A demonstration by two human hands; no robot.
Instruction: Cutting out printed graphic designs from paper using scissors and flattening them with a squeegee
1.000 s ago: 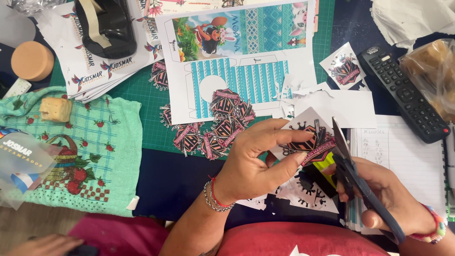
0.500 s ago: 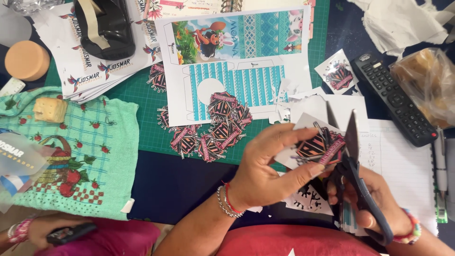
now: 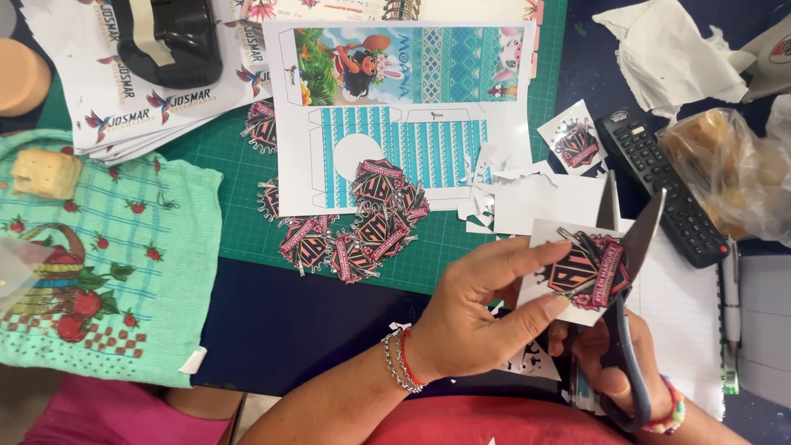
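— The scissors (image 3: 624,272) have swung upright since a moment ago, blades parted round the sticker sheet (image 3: 581,272)

— Left hand (image 3: 478,309) pinches it, right hand (image 3: 622,371) fills the handles; a cut pile (image 3: 362,222) lies beyond the fingertips, this one still untrimmed

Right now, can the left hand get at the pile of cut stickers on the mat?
Probably not at once: the left hand is pinching the sticker sheet that the scissors are cutting. The pile of cut stickers lies uncovered just beyond it, so it could reach after letting go.
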